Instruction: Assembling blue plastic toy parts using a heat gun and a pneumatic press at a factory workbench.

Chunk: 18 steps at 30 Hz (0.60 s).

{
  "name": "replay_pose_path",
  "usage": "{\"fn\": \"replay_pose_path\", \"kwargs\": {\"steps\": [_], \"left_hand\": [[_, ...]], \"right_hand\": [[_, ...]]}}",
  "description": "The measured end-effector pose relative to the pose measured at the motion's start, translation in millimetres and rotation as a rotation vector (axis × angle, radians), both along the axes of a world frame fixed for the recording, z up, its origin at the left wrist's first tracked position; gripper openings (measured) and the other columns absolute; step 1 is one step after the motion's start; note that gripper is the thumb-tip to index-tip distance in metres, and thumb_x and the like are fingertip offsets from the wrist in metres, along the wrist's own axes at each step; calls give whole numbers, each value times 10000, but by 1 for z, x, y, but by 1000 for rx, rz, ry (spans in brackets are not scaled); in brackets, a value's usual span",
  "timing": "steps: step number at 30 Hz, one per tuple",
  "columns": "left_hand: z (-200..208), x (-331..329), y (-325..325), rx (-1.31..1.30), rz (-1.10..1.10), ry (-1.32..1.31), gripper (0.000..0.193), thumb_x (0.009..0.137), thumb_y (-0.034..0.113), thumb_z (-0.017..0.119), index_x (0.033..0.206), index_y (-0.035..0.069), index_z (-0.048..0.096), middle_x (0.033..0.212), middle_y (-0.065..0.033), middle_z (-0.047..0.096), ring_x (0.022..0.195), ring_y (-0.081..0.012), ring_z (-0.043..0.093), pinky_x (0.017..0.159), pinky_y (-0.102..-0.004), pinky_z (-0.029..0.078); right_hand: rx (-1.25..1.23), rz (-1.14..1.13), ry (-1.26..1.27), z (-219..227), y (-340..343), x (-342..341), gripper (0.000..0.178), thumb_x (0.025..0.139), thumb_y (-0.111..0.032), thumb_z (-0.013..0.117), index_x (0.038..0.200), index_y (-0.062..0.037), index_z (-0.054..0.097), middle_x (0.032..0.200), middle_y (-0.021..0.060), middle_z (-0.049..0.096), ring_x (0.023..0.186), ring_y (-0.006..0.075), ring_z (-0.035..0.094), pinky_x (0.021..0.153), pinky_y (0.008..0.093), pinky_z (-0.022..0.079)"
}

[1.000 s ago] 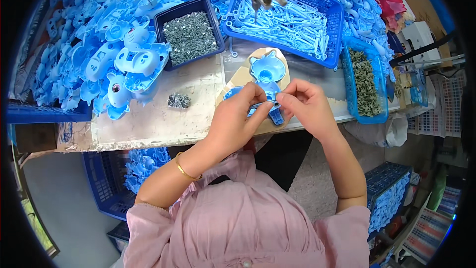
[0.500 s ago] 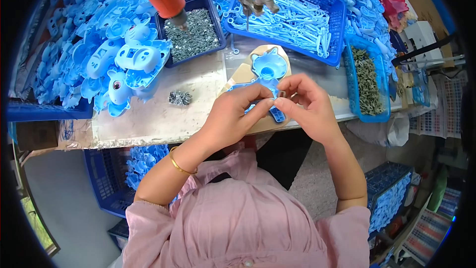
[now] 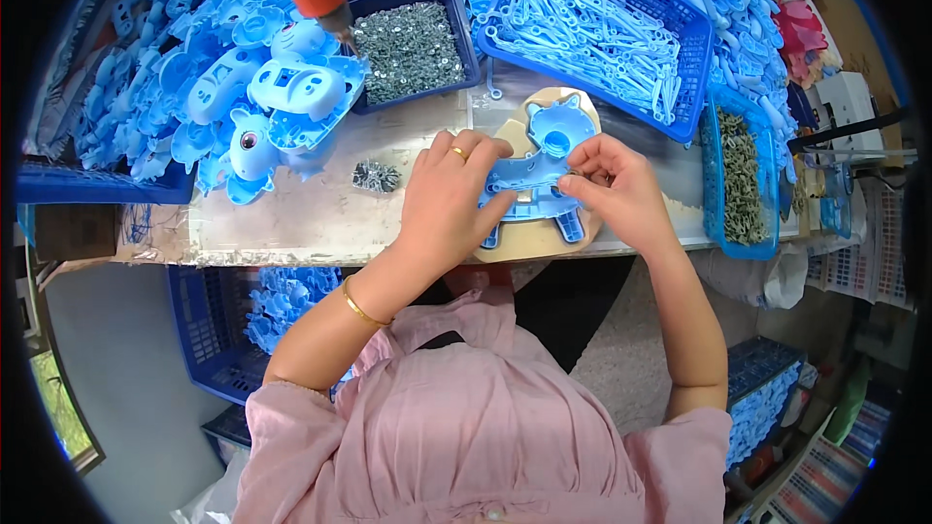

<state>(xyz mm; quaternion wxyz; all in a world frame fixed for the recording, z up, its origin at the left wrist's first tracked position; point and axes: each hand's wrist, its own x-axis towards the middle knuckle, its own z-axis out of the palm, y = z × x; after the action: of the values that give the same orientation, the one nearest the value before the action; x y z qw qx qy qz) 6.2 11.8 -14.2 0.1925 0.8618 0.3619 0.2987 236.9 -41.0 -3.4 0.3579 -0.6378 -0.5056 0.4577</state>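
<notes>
The left hand (image 3: 445,196), fingers apart, hides one end of the blue shell (image 3: 529,171). The right hand (image 3: 629,198) pinches; can't tell on what. Shell lies sideways, legs (image 3: 571,226) toward the person (image 3: 466,427).

A white bag (image 3: 779,279) shows below the table (image 3: 277,233).

Shell at the front of the worktop, parts banked around it.
The shell (image 3: 524,173) lies on a board (image 3: 532,241) at the near edge of the worktop (image 3: 282,228), the left hand (image 3: 447,194) at its left end, the right hand (image 3: 621,189) at its right. Left of the left hand sits a small cluster of metal pieces (image 3: 376,176); farther left, a heap of moulded parts (image 3: 228,78). Behind the cluster stands a tray of small hardware (image 3: 468,34), with a basket of rods (image 3: 694,68) to its right. Rightmost stands another basket (image 3: 748,247); a crate (image 3: 218,330) sits below, left of the person.
</notes>
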Motion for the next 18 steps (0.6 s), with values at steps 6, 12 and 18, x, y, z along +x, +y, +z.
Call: {"fn": "replay_pose_path", "kwargs": {"steps": [6, 12, 18], "left_hand": [[0, 1, -5, -15, 5, 64, 285, 739, 134, 780, 981, 97, 632, 1059, -54, 600, 954, -284, 547, 821, -405, 464], [2, 5, -5, 12, 7, 110, 155, 747, 142, 767, 866, 98, 678, 1044, -33, 610, 952, -267, 548, 812, -399, 462], [6, 6, -3, 117, 30, 154, 108, 741, 163, 770, 800, 109, 698, 1035, -17, 609, 955, -242, 556, 774, -384, 445]], "right_hand": [[33, 272, -221, 21, 8, 2, 160, 837, -38, 749, 963, 0, 659, 821, 38, 680, 676, 52, 558, 596, 240, 442], [-117, 450, -299, 31, 34, 6, 152, 787, -46, 766, 923, -11, 707, 831, 59, 672, 719, 150, 617, 628, 313, 467], [79, 513, -583, 26, 42, 7, 170, 733, -94, 803, 888, -69, 739, 876, 90, 555, 902, 272, 589, 759, 393, 480]]}}
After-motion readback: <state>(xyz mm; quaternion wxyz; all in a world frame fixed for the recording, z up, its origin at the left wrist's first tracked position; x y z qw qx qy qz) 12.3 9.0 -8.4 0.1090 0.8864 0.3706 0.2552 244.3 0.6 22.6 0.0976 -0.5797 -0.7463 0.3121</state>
